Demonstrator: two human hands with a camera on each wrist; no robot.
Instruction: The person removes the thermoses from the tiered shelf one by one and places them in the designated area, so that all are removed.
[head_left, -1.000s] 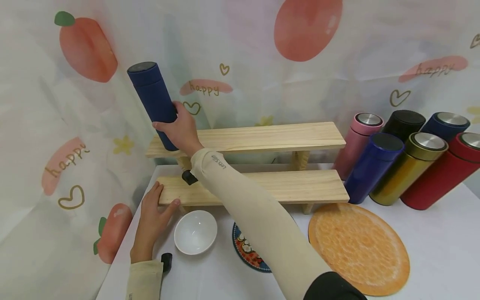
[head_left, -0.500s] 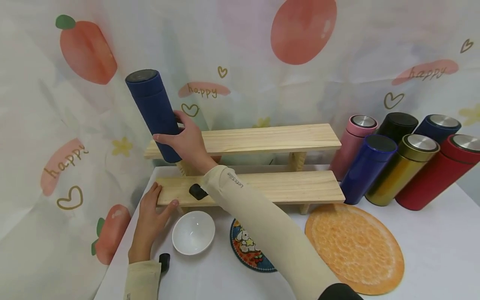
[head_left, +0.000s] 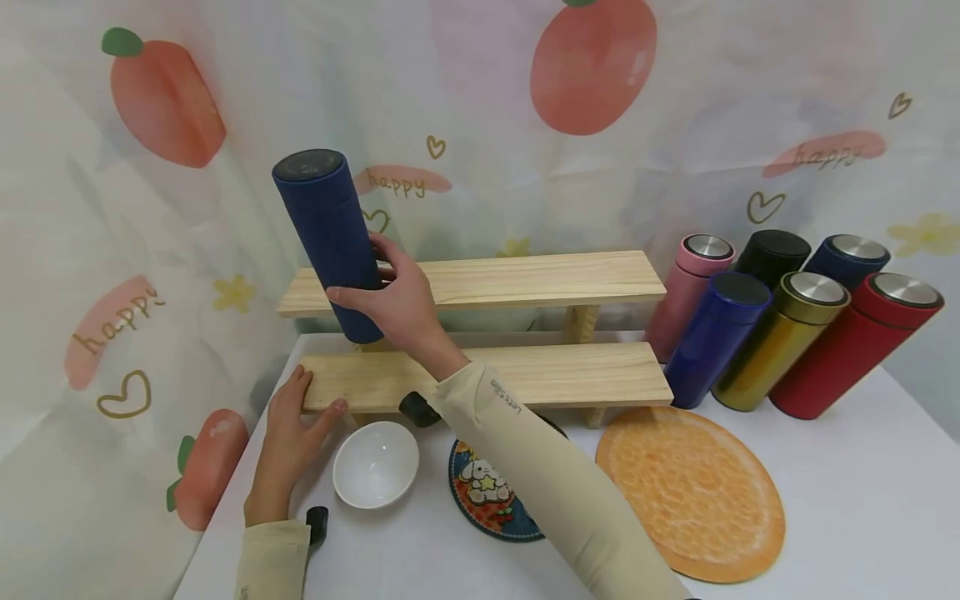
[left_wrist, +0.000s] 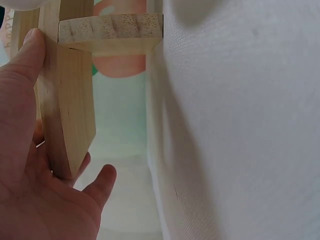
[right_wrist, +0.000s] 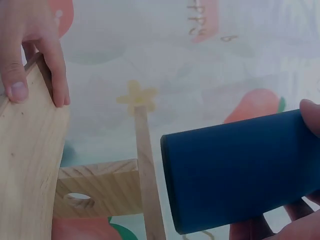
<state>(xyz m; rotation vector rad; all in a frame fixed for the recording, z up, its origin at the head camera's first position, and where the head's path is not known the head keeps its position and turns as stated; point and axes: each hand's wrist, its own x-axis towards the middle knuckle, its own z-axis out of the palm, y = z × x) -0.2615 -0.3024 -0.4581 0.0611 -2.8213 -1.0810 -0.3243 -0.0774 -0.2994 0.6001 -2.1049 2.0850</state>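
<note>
My right hand (head_left: 411, 300) grips a dark blue thermos bottle (head_left: 326, 233) near its lower end. The bottle leans, its top to the left, and its base overlaps the gap between the upper shelf (head_left: 540, 277) and lower shelf (head_left: 555, 372) of a two-tier wooden stand. In the right wrist view, the bottle's dark bottom edge points toward the stand, with fingers wrapped below the bottle (right_wrist: 235, 172). My left hand (head_left: 288, 442) holds the left end of the lower shelf. Its thumb lies along the front edge, and its fingers reach round the end (left_wrist: 75, 115).
Several thermos bottles stand grouped right of the stand, among them a pink one (head_left: 678, 304), a gold one (head_left: 776, 350) and a red one (head_left: 847, 358). In front lie a white bowl (head_left: 375, 465), a round patterned mat (head_left: 487, 500) and an orange-brown round mat (head_left: 693, 492).
My right hand has brought the blue bottle down and slightly right, off the upper shelf's left end and toward me. My left hand stays at the lower shelf; the head view has shifted a little.
</note>
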